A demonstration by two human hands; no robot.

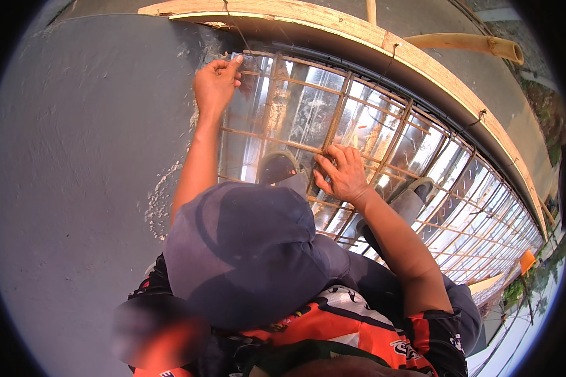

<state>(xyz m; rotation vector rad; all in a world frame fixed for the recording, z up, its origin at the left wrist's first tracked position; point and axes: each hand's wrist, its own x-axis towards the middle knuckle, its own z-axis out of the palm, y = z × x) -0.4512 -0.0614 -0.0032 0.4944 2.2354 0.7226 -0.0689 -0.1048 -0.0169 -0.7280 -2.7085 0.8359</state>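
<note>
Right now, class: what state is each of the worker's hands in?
Left hand: fingers closed, pinching the corner of the rebar grid.
Right hand: fingers spread, resting on a rebar crossing; holding nothing visible.

A blurred patch (160,336) covers the lower left. The cap (245,251) hides the person's face and part of the rebar grid (371,144). Far grid cells are too small to resolve.

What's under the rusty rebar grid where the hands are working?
Under the rebar grid, shiny plastic sheeting shows through the gaps. The right hand rests on the bars, the left hand at the grid's corner. Whatever lies below the sheeting is covered.
</note>
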